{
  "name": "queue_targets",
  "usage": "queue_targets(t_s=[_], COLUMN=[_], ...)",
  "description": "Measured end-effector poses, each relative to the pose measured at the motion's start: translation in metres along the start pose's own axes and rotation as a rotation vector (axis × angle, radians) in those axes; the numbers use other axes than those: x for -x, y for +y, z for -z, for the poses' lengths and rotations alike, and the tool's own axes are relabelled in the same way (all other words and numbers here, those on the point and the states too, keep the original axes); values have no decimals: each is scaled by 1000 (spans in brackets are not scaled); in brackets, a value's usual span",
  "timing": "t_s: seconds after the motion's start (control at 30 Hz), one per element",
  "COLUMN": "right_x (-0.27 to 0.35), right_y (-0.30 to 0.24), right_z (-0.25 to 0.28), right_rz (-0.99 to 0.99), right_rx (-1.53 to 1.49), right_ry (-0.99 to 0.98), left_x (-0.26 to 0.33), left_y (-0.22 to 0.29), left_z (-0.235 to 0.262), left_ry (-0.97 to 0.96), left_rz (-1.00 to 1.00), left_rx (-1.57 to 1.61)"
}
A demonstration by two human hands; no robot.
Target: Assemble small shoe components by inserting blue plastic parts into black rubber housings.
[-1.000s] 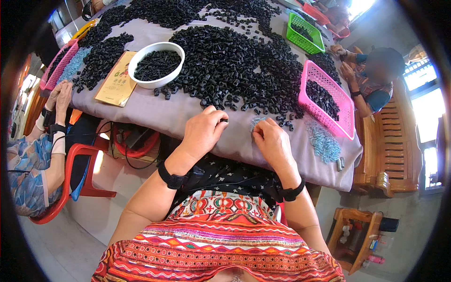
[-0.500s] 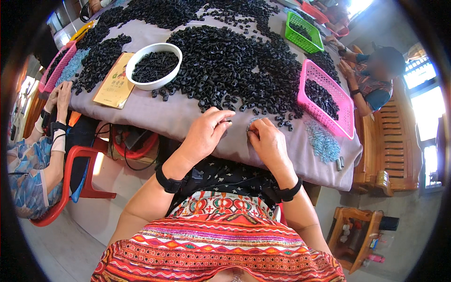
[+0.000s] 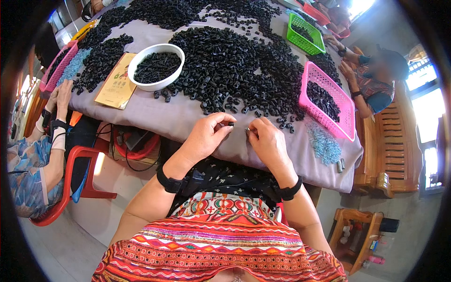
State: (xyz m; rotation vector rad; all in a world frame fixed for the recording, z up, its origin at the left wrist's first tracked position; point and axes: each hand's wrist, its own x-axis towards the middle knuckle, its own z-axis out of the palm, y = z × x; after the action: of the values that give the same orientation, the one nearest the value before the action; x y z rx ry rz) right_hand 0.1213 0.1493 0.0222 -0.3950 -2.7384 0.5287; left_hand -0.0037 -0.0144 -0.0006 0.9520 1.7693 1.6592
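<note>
Grey cloth-covered worktop (image 3: 155,113), left hand (image 3: 206,136) and right hand (image 3: 267,143) curled at its near edge, each grip pinching one small black plastic piece (image 3: 231,124), one white bowl (image 3: 157,66), two pink baskets (image 3: 329,101), one green basket (image 3: 305,34).

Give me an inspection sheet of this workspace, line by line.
Surface: table under grey cloth.
Job's things: heap of small black parts; left hand and right hand each pinch one at the near edge.
Clutter: white bowl, pink basket, green basket, tan booklet, blue bits.
Hands: bare, black wristbands.
Cables: black cable under the table.
Surroundings: co-workers both sides, red chair, wooden bench.
</note>
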Motion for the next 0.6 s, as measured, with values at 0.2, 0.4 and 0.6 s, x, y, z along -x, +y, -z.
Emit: queue_targets(t_s=[0.2, 0.4, 0.6], right_x=[3, -1, -2], right_y=[-14, -31, -34], right_z=[16, 20, 21], right_rz=[6, 75, 127], right_rx=[-119, -168, -168], right_ry=[-15, -36, -26], left_x=[-2, 0, -1], left_y=[0, 10, 9], left_z=[2, 1, 2], left_ry=[39, -59, -123], left_rz=[-84, 82, 75], left_rx=[48, 362, 359])
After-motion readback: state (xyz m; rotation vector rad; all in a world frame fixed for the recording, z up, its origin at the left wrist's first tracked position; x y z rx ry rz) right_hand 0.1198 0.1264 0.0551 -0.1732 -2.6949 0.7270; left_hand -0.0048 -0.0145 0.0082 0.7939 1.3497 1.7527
